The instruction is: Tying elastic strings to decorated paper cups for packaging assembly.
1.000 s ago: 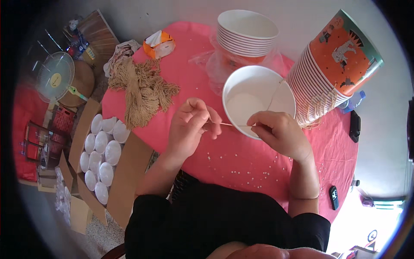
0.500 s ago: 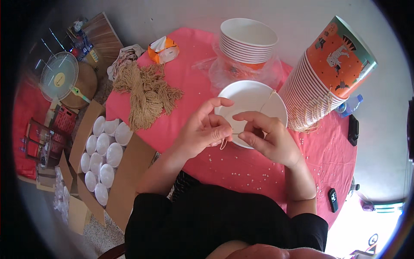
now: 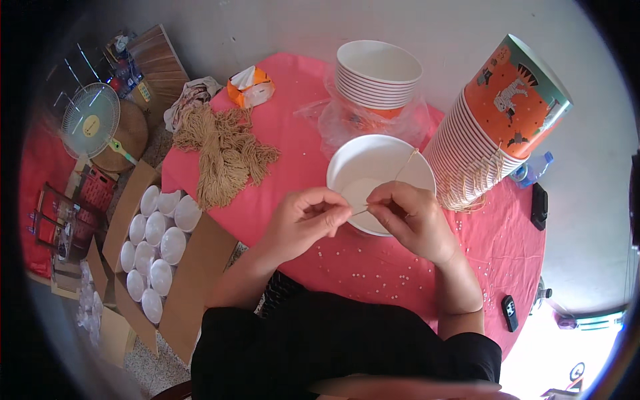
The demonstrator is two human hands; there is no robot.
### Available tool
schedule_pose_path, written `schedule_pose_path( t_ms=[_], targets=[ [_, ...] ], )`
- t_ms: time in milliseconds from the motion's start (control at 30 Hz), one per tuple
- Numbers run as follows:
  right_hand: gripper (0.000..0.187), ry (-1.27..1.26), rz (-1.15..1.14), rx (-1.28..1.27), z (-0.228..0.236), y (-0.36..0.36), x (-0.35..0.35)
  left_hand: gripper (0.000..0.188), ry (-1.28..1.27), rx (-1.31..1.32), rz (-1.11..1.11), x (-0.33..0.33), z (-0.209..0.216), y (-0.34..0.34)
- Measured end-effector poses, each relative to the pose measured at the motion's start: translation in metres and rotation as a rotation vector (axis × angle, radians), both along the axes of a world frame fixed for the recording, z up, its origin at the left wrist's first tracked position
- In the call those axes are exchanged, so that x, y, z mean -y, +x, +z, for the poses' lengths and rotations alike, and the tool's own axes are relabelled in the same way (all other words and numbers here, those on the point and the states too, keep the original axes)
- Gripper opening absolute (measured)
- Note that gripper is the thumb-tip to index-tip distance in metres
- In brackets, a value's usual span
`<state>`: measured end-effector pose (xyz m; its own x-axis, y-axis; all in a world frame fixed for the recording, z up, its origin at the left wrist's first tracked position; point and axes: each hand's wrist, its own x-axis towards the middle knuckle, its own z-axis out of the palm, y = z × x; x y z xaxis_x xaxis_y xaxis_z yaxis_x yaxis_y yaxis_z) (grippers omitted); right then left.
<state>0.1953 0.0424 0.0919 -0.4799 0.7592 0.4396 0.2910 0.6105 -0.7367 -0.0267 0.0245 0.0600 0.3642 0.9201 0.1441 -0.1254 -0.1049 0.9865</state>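
In front of me on the pink-covered table stands a white paper bucket (image 3: pixel 347 163), its mouth facing up. A thin tan cord (image 3: pixel 407 163) passes through its far right rim and hangs down inside. My left hand (image 3: pixel 310 220) pinches a piece of cord over the near left rim. Close beside it, my right hand (image 3: pixel 415 220) also pinches the cord, and a short length shows between the fingertips. A tall leaning stack of printed orange and green buckets (image 3: pixel 510 100) with cord loops along its side is just right of the bucket.
A heap of tan cords (image 3: pixel 223 157) lies at the table's left, beside an orange and white packet (image 3: pixel 251 87). Behind the bucket is a plastic-wrapped bucket stack (image 3: pixel 380 77). A carton (image 3: pixel 193 267) of white cups stands at left. Black objects (image 3: pixel 510 313) lie at the right edge.
My left hand's raised fingers have curled down into a pinch. Both hands have come together on the cord, and the small loop that hung below them no longer shows.
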Motion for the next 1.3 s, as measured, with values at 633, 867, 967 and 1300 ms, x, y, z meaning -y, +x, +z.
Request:
schedule_pose_path(
  t_ms=[633,867,967,1300],
  targets=[
    [0.015,0.11,-0.045,-0.096,-0.005,-0.001,-0.022,0.01,0.15,-0.202,0.155,-0.005,-0.001,0.02],
    [0.029,0.28,0.079,-0.003,0.002,0.003,-0.014,0.013,-0.084,0.083,0.084,-0.011,-0.009,0.011],
    [0.028,0.544,-0.026,0.144,0.004,-0.003,-0.012,0.012,-0.099,0.073,0.079,-0.01,-0.008,0.011],
    [0.012,0.436,-0.012,0.154,0.005,0.003,-0.012,0.012,-0.041,0.026,0.072,-0.008,-0.004,0.01]
  ],
)
